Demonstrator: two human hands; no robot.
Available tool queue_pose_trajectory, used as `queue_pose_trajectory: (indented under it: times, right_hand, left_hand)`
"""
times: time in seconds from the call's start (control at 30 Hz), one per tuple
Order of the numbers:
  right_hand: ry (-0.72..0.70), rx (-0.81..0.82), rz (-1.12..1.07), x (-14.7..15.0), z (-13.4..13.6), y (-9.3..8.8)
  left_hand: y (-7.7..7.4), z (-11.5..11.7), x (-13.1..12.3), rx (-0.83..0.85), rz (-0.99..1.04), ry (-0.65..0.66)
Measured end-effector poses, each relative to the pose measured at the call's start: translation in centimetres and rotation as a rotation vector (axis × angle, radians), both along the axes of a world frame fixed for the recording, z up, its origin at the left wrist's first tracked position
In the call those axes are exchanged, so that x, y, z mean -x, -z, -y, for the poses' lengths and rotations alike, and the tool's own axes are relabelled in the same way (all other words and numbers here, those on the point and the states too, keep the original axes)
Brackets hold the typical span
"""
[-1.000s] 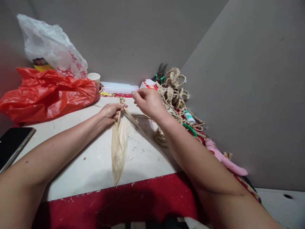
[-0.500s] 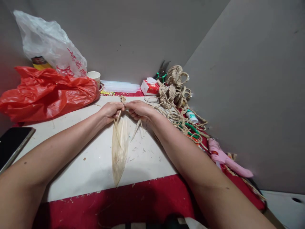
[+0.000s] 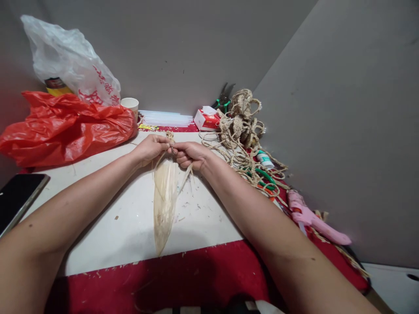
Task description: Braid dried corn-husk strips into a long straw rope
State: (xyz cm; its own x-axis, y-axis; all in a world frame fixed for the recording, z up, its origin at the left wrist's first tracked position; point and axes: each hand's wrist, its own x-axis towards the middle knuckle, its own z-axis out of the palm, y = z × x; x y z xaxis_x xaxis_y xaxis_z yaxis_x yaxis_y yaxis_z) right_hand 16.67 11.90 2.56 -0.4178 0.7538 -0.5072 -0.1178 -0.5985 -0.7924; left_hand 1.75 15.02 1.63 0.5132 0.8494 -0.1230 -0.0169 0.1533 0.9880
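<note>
A pale dried husk [image 3: 164, 200], long and pointed, hangs down over the white board [image 3: 131, 218] below my hands. My left hand [image 3: 152, 149] is closed in a pinch on thin husk strips at its upper end. Beside it, fingertips touching, my right hand [image 3: 192, 154] is also closed on a husk strip, whose loose tail [image 3: 186, 179] sticks out under the fingers. Just beyond the fingers shows a small twisted tan piece [image 3: 170, 135]. The fingers hide where the strips cross.
Coils of braided straw rope [image 3: 240, 126] heap at the right, near a tissue box [image 3: 207, 119], green-handled pliers [image 3: 223, 101] and a pink glue gun [image 3: 316, 222]. Glue sticks [image 3: 165, 118], a paper cup [image 3: 130, 104], a red plastic bag [image 3: 72, 128] and a phone [image 3: 19, 198] lie left and behind.
My left hand has risen slightly and its fingers now meet those of my right hand. The right fingers have curled further in, and the loose strips below have shifted.
</note>
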Motion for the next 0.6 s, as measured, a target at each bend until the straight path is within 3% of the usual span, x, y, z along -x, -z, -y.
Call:
queue_pose_trajectory:
  times: [0.17,0.27,0.43,0.6]
  right_hand:
    - [0.156,-0.025,0.060,1.0,0.4,0.3]
    - [0.232,-0.063,0.127,1.5,0.7,0.6]
    - [0.237,-0.098,0.139,1.8,0.8,1.1]
    - [0.214,-0.020,0.001,1.7,0.8,0.9]
  left_hand:
    - [-0.1,-0.3,0.5,-0.117,-0.150,0.123]
    - [-0.6,-0.6,1.0,-0.329,-0.380,0.166]
    - [-2.3,-0.5,1.4,-0.778,-0.888,0.071]
    - [-3.1,1.4,0.6,-0.904,-1.142,0.148]
